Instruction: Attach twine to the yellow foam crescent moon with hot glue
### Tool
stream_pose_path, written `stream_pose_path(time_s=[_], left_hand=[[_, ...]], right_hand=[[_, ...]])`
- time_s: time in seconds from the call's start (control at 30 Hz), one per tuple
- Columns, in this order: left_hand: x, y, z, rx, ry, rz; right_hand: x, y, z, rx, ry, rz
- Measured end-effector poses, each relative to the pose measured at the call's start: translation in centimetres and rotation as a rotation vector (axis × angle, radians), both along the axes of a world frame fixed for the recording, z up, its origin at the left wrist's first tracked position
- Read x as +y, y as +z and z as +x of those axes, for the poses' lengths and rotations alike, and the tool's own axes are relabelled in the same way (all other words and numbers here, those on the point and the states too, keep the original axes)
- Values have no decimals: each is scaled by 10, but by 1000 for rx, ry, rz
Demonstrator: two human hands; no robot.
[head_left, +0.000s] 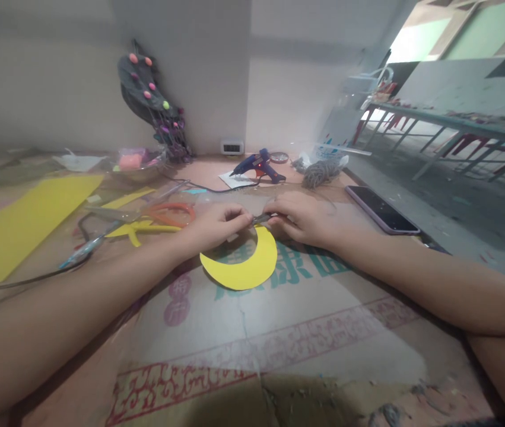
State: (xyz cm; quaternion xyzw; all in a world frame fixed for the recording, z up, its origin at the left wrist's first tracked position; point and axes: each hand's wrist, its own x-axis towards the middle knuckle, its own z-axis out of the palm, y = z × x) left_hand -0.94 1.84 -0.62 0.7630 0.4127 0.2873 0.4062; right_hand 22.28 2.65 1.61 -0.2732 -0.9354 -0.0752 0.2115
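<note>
In the head view, a yellow paper crescent (252,274) hangs just below my fingertips, over a printed cardboard sheet. My left hand (216,225) is closed, its thumb and forefinger pinching the left end of a short dark grey strand, which looks like yarn (260,219). From the other side my right hand (301,218) pinches the same grey strand, fingers curled. The crescent's upper tip meets the strand between both hands; how they are joined is hidden by the fingers. Behind my right hand lies a bundle of grey yarn (322,173).
Orange-handled scissors (170,214) and yellow paper scraps (134,230) lie left, beside a large yellow sheet (21,222). A blue glue gun (259,165) stands at the back. The phone (381,209) rests at the right edge. A grey crescent decoration (143,89) leans against the wall.
</note>
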Motion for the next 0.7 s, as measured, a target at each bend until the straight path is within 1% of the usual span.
stream_pose_path(time_s=[0.17,0.3,0.57,0.7], left_hand=[[1,0,0,-25,-20,-16],[1,0,0,1,-12,2],[-2,4,1,55,3,39],[-3,6,2,65,12,33]], right_hand=[[-1,1,-1,-25,16,21],[0,1,-1,-32,31,38],[5,-6,0,3,80,64],[6,-7,0,-6,73,64]])
